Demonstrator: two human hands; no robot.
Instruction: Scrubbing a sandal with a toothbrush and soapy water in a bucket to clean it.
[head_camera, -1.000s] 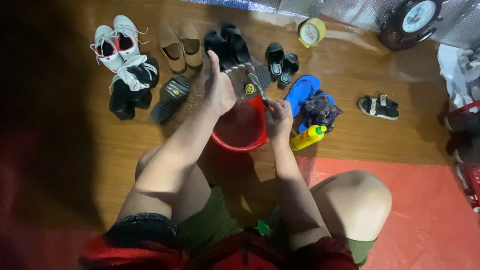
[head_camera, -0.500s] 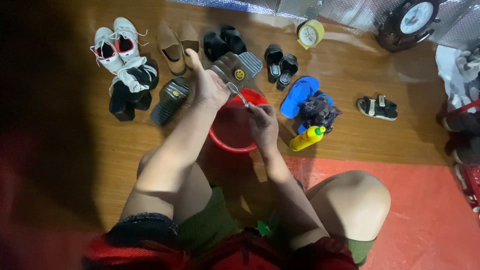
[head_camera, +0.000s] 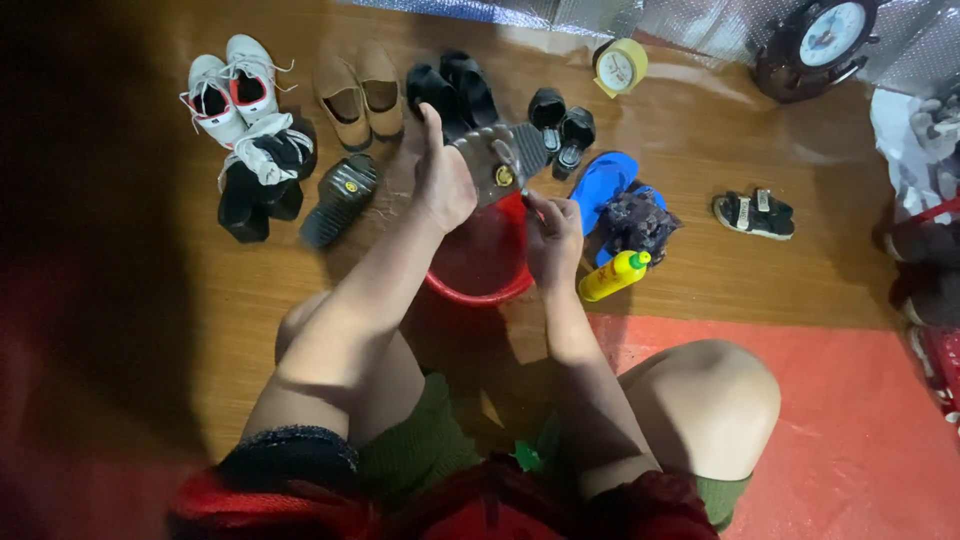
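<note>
Both hands on a dark sandal over the red basin.

Left hand (head_camera: 443, 178) clamped on the dark ridged sandal (head_camera: 500, 160), sole up, held above the far rim of the red basin (head_camera: 478, 262). Right hand (head_camera: 553, 235) closed on a small tool at the sandal's near edge, too small to tell what it is; hand sits over the basin's right rim. Basin on the wooden floor (head_camera: 700, 270), between the person's knees. Just right of basin: yellow bottle (head_camera: 612, 276) with green cap, lying on its side; dark cloth bundle (head_camera: 638, 220) and blue flip-flops (head_camera: 603, 185) right behind it. Left of basin: matching dark sandal (head_camera: 340, 198). Beyond basin: row of tan shoes (head_camera: 360, 90), white sneakers (head_camera: 225, 88), black sandals (head_camera: 560, 120), roll of tape (head_camera: 620, 66).
</note>
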